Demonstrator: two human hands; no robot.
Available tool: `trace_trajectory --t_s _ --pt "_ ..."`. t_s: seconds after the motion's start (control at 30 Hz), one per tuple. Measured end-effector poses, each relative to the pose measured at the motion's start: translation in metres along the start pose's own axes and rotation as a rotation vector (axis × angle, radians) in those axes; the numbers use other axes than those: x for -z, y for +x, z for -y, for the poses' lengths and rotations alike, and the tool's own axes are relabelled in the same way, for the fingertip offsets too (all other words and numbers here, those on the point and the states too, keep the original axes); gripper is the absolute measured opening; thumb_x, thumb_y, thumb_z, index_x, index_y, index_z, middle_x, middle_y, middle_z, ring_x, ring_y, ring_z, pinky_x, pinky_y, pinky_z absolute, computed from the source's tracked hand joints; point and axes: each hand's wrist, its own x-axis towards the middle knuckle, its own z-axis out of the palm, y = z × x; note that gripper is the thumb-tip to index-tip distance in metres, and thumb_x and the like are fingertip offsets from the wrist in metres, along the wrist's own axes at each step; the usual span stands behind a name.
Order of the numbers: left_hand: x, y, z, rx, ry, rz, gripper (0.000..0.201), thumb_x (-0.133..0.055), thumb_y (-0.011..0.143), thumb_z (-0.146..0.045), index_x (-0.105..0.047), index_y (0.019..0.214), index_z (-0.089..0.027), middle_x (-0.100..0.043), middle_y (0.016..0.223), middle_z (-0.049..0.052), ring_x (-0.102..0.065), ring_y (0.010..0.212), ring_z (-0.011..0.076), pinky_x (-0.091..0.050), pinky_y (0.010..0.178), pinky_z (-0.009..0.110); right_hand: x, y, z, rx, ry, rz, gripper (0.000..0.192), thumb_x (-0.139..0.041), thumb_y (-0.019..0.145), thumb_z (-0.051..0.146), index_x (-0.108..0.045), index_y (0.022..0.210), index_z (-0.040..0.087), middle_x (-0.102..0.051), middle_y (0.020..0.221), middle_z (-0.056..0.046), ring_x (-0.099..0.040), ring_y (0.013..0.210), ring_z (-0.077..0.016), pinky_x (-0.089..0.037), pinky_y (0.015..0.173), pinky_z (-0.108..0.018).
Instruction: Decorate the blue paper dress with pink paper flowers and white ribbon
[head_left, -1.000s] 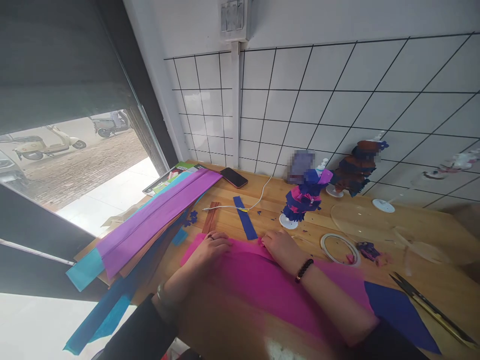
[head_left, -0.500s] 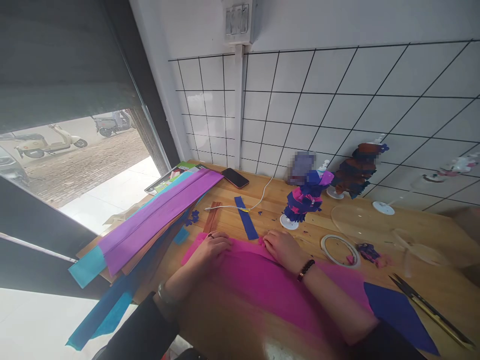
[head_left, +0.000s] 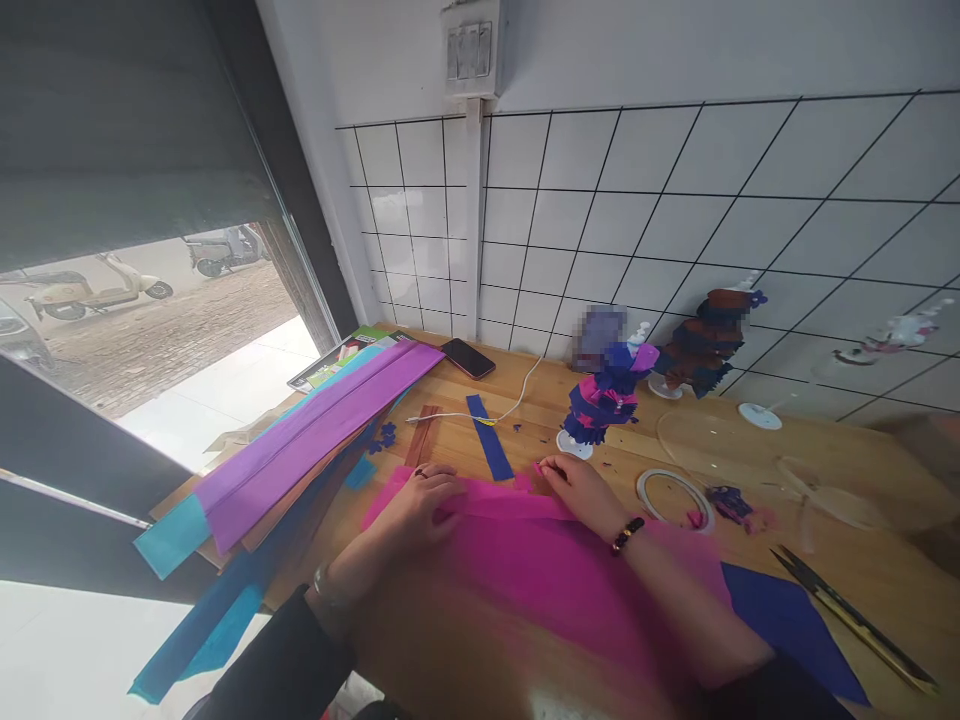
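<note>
Left hand (head_left: 420, 500) flat, pressing pink crepe sheet (head_left: 540, 570) near worktop (head_left: 465, 660) front edge; right hand (head_left: 581, 487) pinching sheet's far folded edge.

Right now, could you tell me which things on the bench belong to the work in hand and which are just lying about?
In hand:
- magenta crepe paper, pressed flat under both hands
- left hand
- right hand

Lying about:
- phone
- scissors
- tape roll
- purple paper stack
- blue strip
- dark blue sheet
</note>
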Motion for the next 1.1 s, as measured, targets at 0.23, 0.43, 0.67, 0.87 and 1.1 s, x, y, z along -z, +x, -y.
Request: trace_trajectory --t_s 0.23,0.43,0.67,0.87,1.1 --pt "0.010 0.016 -0.004 -0.054 0.133 -0.146 0.039 -0.058 0.076 -0.032 -0.052 0.113 -0.018 -0.063 0.102 0.009 -0.051 0.104 0.0236 -0.041 0.089 0.040 0.028 -0.011 0.010 -0.187 0.289 -0.181 0.040 -0.043 0.079 0.054 -0.060 0.080 0.018 -0.057 0.060 0.000 -0.056 0.053 -0.0148 -0.041 0.049 -0.023" --pt "0.001 0.024 -0.046 -0.341 0.232 -0.091 0.020 -0.050 0.082 -0.034 -0.055 0.075 -0.016 -0.056 0.062 0.003 -0.052 0.065 0.0149 -0.042 0.064 0.030 0.051 -0.036 0.027 -0.155 0.325 -0.302 0.038 -0.049 0.077 0.055 -0.060 0.073 0.019 -0.059 0.065 -0.001 -0.054 0.060 -0.0145 -0.040 0.054 -0.023" --pt "-0.027 0.027 -0.052 -0.403 0.316 0.127 0.017 -0.042 0.085 -0.020 -0.053 0.072 -0.016 -0.059 0.081 0.007 -0.054 0.087 0.0168 -0.044 0.075 0.030 0.047 -0.062 0.027 -0.134 0.412 -0.180 0.034 -0.045 0.081 0.049 -0.061 0.080 0.019 -0.064 0.079 -0.005 -0.056 0.072 -0.0175 -0.044 0.064 -0.026" --pt "-0.026 0.046 -0.036 -0.155 0.476 0.030 0.019 -0.043 0.080 -0.007 -0.060 0.083 -0.016 -0.051 0.121 0.011 -0.037 0.122 0.0258 -0.030 0.100 0.044 0.039 -0.074 0.025 -0.112 0.406 -0.134 0.031 -0.044 0.082 0.046 -0.060 0.082 0.020 -0.061 0.081 -0.004 -0.054 0.075 -0.0175 -0.043 0.068 -0.027" --pt "-0.028 0.073 -0.034 0.177 0.551 -0.068 0.020 -0.048 0.078 -0.013 -0.062 0.092 -0.015 -0.046 0.127 0.015 -0.035 0.123 0.0310 -0.027 0.099 0.050 0.037 -0.078 0.035 -0.187 0.554 -0.146 0.031 -0.050 0.076 0.049 -0.056 0.069 0.019 -0.050 0.064 0.000 -0.044 0.059 -0.0127 -0.038 0.056 -0.024"
